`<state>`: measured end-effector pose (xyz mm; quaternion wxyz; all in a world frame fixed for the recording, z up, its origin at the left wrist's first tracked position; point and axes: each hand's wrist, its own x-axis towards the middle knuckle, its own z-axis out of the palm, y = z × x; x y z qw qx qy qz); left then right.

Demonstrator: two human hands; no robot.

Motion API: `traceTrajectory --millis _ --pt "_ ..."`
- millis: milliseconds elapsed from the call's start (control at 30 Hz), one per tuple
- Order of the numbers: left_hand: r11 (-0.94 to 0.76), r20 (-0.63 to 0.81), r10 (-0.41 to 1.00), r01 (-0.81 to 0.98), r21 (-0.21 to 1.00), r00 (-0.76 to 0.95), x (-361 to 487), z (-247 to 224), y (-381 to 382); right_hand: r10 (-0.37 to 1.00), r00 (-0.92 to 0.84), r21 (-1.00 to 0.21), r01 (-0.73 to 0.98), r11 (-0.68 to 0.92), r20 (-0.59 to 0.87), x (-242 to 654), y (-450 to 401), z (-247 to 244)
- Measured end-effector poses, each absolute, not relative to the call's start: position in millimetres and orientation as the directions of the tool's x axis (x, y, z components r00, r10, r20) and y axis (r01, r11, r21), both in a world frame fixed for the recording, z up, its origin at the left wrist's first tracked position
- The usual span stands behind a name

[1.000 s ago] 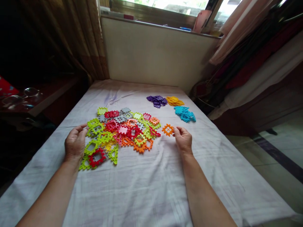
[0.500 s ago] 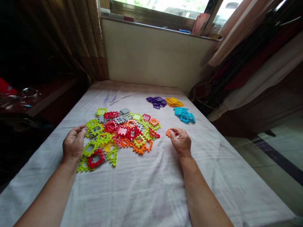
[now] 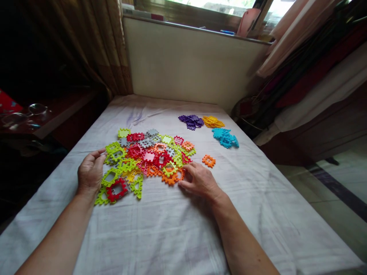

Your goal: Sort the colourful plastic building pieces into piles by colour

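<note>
A mixed pile of notched plastic tiles (image 3: pixel 149 156) in lime green, red, grey, orange and yellow lies on the cloth. My left hand (image 3: pixel 91 170) rests at the pile's left edge beside the lime tiles, fingers curled with thumb against forefinger; what they pinch, if anything, is hidden. At the pile's right edge, my right hand (image 3: pixel 202 179) has thumb and forefinger on opposite sides of an orange tile (image 3: pixel 180 175), partly covered by its fingers. Another orange tile (image 3: pixel 209 160) with a windowed centre lies alone just beyond this hand.
Farther back sit separate heaps of purple tiles (image 3: pixel 191 122), yellow tiles (image 3: pixel 213 122) and blue tiles (image 3: pixel 225 138). The pale cloth (image 3: pixel 160 236) covers the table up to a wall (image 3: pixel 189 65). Eyeglasses (image 3: pixel 37 109) lie on a side table at left; clothes hang at right.
My right hand has let go of an orange tile, which now lies flat on the cloth, and has moved left to another at the pile's edge. My left hand stays in place.
</note>
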<state>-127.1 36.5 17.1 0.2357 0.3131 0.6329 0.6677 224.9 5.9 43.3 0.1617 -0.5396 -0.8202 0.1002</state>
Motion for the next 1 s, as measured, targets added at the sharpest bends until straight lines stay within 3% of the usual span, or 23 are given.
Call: traceTrajectory --millis 300,467,633,833,1000 --pt "-0.101 0.131 0.709 0.084 0.991 -0.693 -126 19 37 0.920 -0.299 -0.630 0.671 0.390 0.252 243 12 43" --pt "-0.090 0.107 0.702 0.062 0.994 -0.704 -125 19 37 0.945 0.058 -0.707 0.679 0.198 0.321 286 26 39" --pt "-0.080 0.112 0.700 0.079 0.994 -0.706 -125 19 37 0.862 0.331 -0.634 0.773 -0.015 0.384 322 41 13" --pt "-0.086 0.143 0.705 0.116 0.990 -0.694 -127 17 37 0.835 0.395 -0.472 0.861 -0.190 0.384 327 46 -12" --pt "-0.087 0.125 0.707 0.089 0.992 -0.696 -126 18 37 0.856 0.391 -0.425 0.875 -0.231 0.338 322 44 -8"
